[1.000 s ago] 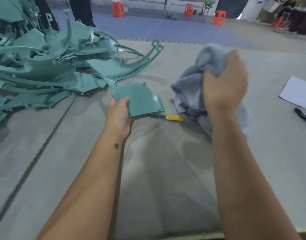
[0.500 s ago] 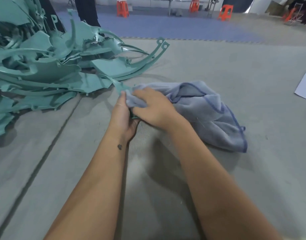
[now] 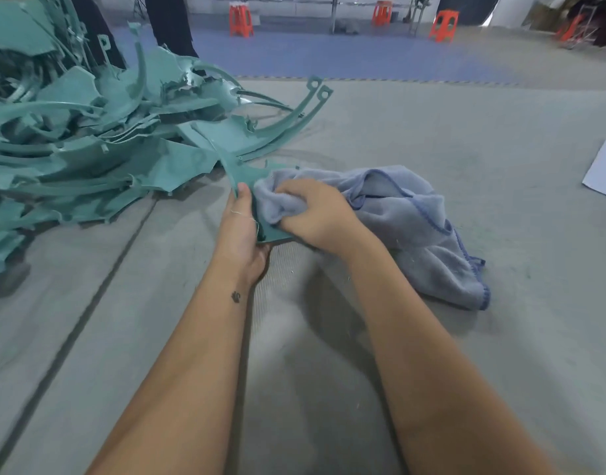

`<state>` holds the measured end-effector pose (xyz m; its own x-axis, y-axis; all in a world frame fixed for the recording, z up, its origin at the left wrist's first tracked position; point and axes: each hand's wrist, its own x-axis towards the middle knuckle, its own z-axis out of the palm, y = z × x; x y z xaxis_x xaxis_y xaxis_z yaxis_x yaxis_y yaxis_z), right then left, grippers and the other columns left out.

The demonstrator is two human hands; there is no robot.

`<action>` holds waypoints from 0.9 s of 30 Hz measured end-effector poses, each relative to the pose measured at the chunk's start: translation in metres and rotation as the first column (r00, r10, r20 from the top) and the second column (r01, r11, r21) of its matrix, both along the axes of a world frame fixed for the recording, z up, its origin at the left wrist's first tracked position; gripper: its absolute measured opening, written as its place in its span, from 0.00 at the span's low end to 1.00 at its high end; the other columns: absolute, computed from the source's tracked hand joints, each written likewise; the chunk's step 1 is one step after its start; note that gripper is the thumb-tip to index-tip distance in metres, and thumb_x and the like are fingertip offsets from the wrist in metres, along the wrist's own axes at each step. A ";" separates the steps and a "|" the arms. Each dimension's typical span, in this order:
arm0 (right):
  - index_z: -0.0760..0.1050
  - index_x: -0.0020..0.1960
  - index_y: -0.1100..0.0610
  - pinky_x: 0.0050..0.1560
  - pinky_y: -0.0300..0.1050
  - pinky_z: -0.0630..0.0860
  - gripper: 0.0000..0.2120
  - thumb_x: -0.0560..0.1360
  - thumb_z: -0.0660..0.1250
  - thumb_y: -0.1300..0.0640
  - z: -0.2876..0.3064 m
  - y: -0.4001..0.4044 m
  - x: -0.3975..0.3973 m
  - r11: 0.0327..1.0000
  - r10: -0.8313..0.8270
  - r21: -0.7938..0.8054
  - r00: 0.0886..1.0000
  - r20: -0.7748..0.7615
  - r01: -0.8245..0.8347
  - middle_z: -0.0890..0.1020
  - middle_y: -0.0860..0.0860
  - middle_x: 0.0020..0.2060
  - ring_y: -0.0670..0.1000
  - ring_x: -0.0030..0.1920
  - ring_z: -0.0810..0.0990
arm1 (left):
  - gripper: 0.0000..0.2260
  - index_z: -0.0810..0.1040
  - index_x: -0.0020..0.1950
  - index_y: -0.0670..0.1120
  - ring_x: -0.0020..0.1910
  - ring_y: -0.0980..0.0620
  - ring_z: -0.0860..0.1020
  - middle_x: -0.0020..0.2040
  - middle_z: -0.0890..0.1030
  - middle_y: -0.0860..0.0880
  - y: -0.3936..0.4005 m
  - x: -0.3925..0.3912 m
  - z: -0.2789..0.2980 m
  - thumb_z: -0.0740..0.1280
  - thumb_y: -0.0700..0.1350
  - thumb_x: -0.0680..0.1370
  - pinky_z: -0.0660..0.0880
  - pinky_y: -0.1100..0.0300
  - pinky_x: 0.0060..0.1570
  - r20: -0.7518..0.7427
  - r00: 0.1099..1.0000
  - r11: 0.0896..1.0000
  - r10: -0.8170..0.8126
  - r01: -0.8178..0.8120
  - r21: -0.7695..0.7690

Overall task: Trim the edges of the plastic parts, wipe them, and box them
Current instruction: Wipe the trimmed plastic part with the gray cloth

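Your right hand (image 3: 315,214), raised a second ago, now presses bunched cloth (image 3: 407,217) onto plastic part (image 3: 250,176); left hand (image 3: 241,228) pinches part's edge (wiping begun; boxing pending).

Factory workshop — heaped plastic parts (image 3: 89,138), plastic stools (image 3: 240,19).
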<state>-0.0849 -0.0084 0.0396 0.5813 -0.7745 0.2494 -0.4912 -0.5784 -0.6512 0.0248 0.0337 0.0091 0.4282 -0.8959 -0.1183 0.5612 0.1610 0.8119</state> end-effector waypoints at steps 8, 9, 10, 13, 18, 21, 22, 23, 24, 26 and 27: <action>0.75 0.49 0.54 0.41 0.39 0.73 0.06 0.73 0.68 0.57 0.001 -0.001 -0.003 0.984 -0.089 0.173 0.966 0.242 0.047 0.78 0.47 0.40 0.46 0.42 0.76 | 0.17 0.71 0.68 0.45 0.55 0.48 0.82 0.60 0.81 0.43 0.004 -0.004 0.002 0.52 0.49 0.85 0.81 0.50 0.50 0.106 0.994 0.996 -0.016 0.025 -0.084; 0.73 0.52 0.54 0.43 0.39 0.73 0.08 0.74 0.68 0.55 0.002 -0.004 -0.004 0.981 -0.127 0.177 0.956 0.265 0.082 0.78 0.47 0.43 0.47 0.45 0.76 | 0.18 0.70 0.70 0.44 0.57 0.47 0.81 0.61 0.81 0.43 0.005 -0.004 0.003 0.52 0.49 0.85 0.80 0.51 0.53 0.129 0.991 0.993 -0.028 0.042 -0.106; 0.71 0.55 0.54 0.43 0.39 0.73 0.10 0.75 0.67 0.54 0.003 -0.007 -0.004 0.977 -0.157 0.185 0.946 0.284 0.107 0.77 0.48 0.46 0.48 0.47 0.76 | 0.18 0.70 0.71 0.43 0.59 0.47 0.80 0.63 0.80 0.43 0.006 -0.005 0.003 0.51 0.49 0.85 0.78 0.51 0.57 0.158 0.986 0.990 -0.046 0.066 -0.122; 0.68 0.56 0.52 0.44 0.42 0.72 0.13 0.74 0.67 0.56 0.004 -0.004 -0.005 0.978 -0.180 0.153 0.939 0.294 0.140 0.75 0.47 0.46 0.48 0.47 0.75 | 0.19 0.70 0.71 0.44 0.61 0.47 0.79 0.63 0.80 0.45 0.007 -0.006 0.004 0.51 0.51 0.85 0.78 0.51 0.59 0.187 0.980 0.988 -0.074 0.097 -0.121; 0.70 0.42 0.47 0.40 0.45 0.71 0.07 0.71 0.67 0.57 0.002 0.017 0.002 0.987 0.058 0.146 0.995 0.079 -0.069 0.77 0.44 0.37 0.47 0.40 0.76 | 0.24 0.74 0.67 0.45 0.49 0.51 0.84 0.50 0.86 0.47 0.006 -0.003 0.003 0.52 0.60 0.82 0.81 0.59 0.40 0.082 0.992 0.995 -0.094 0.096 -0.021; 0.75 0.47 0.54 0.46 0.50 0.75 0.03 0.74 0.66 0.58 0.001 0.016 0.010 0.991 0.076 0.098 0.981 0.176 -0.094 0.80 0.50 0.41 0.51 0.44 0.78 | 0.19 0.76 0.59 0.49 0.47 0.57 0.84 0.45 0.86 0.53 0.003 -0.004 -0.001 0.51 0.59 0.83 0.80 0.63 0.41 0.114 0.991 0.996 -0.064 0.070 -0.047; 0.75 0.53 0.56 0.51 0.53 0.75 0.08 0.74 0.67 0.57 -0.001 0.013 0.012 0.998 0.022 0.058 0.980 0.200 -0.034 0.80 0.52 0.47 0.54 0.49 0.77 | 0.19 0.76 0.61 0.49 0.50 0.56 0.83 0.48 0.86 0.52 0.003 -0.005 -0.001 0.51 0.58 0.84 0.80 0.61 0.44 0.126 0.990 0.997 -0.056 0.063 -0.052; 0.74 0.59 0.56 0.58 0.54 0.73 0.14 0.74 0.67 0.55 -0.003 0.007 0.013 0.999 -0.051 0.005 0.981 0.186 0.051 0.78 0.54 0.53 0.56 0.55 0.75 | 0.20 0.75 0.64 0.49 0.54 0.54 0.83 0.52 0.85 0.50 0.002 -0.006 -0.001 0.50 0.57 0.84 0.80 0.58 0.49 0.139 0.988 0.996 -0.060 0.069 -0.060; 0.71 0.64 0.55 0.63 0.54 0.68 0.19 0.74 0.67 0.53 -0.006 0.002 0.014 0.987 -0.135 -0.063 0.981 0.140 0.145 0.74 0.55 0.59 0.57 0.60 0.72 | 0.21 0.74 0.67 0.48 0.57 0.52 0.81 0.56 0.84 0.49 0.002 -0.007 -0.001 0.49 0.57 0.84 0.80 0.54 0.53 0.160 0.985 0.994 -0.070 0.082 -0.068; 0.67 0.70 0.52 0.67 0.53 0.63 0.24 0.75 0.64 0.50 -0.007 -0.003 0.017 0.942 -0.242 -0.231 0.970 0.036 0.243 0.70 0.52 0.67 0.58 0.66 0.67 | 0.21 0.72 0.69 0.49 0.60 0.50 0.80 0.60 0.82 0.47 0.001 -0.006 -0.003 0.49 0.57 0.84 0.78 0.51 0.58 0.201 0.976 0.991 -0.086 0.105 -0.083; 0.65 0.71 0.51 0.68 0.53 0.63 0.24 0.76 0.62 0.50 -0.008 -0.002 0.018 0.928 -0.240 -0.289 0.971 0.013 0.233 0.69 0.50 0.69 0.57 0.68 0.66 | 0.21 0.72 0.69 0.49 0.60 0.50 0.80 0.60 0.82 0.47 0.001 -0.006 -0.003 0.48 0.56 0.84 0.78 0.51 0.57 0.203 0.975 0.991 -0.087 0.105 -0.081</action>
<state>-0.0667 -0.0103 0.0315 0.3978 -0.7879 0.4702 -0.6491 -0.6038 -0.4626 0.0186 0.0346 0.0057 0.3461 -0.9371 0.0446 0.4064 0.1926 0.8932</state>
